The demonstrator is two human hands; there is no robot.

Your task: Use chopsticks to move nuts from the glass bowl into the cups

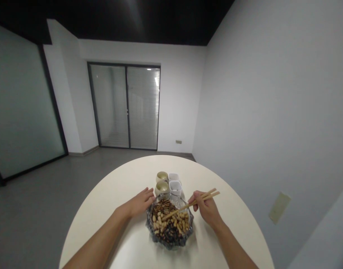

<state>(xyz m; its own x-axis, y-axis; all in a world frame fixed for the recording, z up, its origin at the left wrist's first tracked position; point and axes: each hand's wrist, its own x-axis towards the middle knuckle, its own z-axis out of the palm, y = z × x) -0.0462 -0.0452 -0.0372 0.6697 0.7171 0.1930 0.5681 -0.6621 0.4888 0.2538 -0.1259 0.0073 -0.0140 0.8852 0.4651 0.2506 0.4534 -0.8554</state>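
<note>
My right hand (203, 207) grips a pair of wooden chopsticks (185, 206). Their tips reach down into the nuts near the middle of a scalloped clear glass bowl (150, 232). Inside, the bowl is split among brown elongated pieces (164, 205) at the back, peanuts in their shells (183, 223) on the right, pale rounded nuts (157, 221) on the left and black seeds (171, 232) at the front. Whether the tips pinch anything is too small to tell. With fingers stretched out, my left hand (143, 201) rests at the bowl's left rim, holding nothing.
Just behind the bowl stand two cream-coloured cups (161, 188) and two white square cups (175, 186); the nearer white one has small dark bits inside. All sit on a round cream table (110, 194). A white wall (261, 112) rises on the right.
</note>
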